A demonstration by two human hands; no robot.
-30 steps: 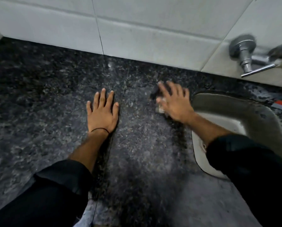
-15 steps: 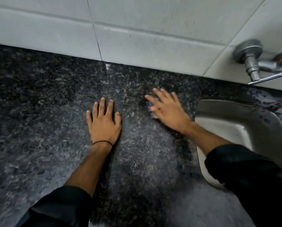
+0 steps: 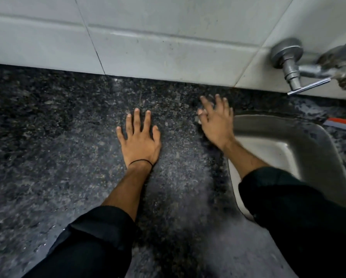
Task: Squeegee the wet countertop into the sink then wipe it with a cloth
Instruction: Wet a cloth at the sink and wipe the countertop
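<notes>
The dark speckled granite countertop (image 3: 47,137) fills the view, with damp streaks at its near left. My left hand (image 3: 139,140) lies flat on it, fingers spread, holding nothing. My right hand (image 3: 215,121) presses down on a small dark cloth (image 3: 199,119) just left of the steel sink (image 3: 308,157); the hand hides nearly all of the cloth, and only a light scrap shows by the thumb. An orange and grey tool (image 3: 342,124), seemingly the squeegee, lies on the counter behind the sink at the right edge.
White wall tiles (image 3: 168,47) rise directly behind the counter. A metal tap (image 3: 294,71) juts from the wall above the sink's back corner. My dark sleeves cover both forearms near the bottom of the view.
My right hand slid left across the counter with the cloth, then back right and farther toward the wall beside the sink. My left hand stayed planted.
</notes>
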